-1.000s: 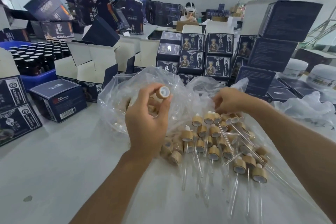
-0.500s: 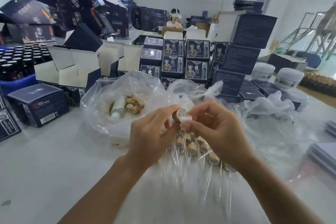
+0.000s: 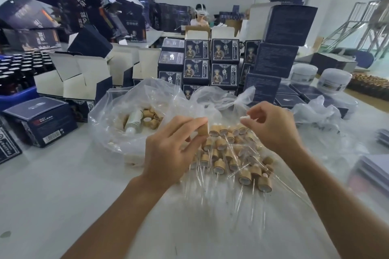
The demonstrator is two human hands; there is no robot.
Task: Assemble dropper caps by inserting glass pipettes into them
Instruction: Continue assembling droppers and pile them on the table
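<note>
Where caps [image 3: 151, 119] lie, a bag [image 3: 109, 111] holds them.

Dark boxes [image 3: 82, 4] carry Chinese print (too blurred to read).

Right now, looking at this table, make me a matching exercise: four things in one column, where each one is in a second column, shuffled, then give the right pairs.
Things
1. wooden dropper cap
2. white rubber bulb
3. white bottle
4. dark bottles

Places
A. lying inside the clear plastic bag
B. pinched by the right hand
C. standing in the blue crate
D. held in the left hand

Pairs: 1-D, 2-B, 3-A, 4-C
</note>
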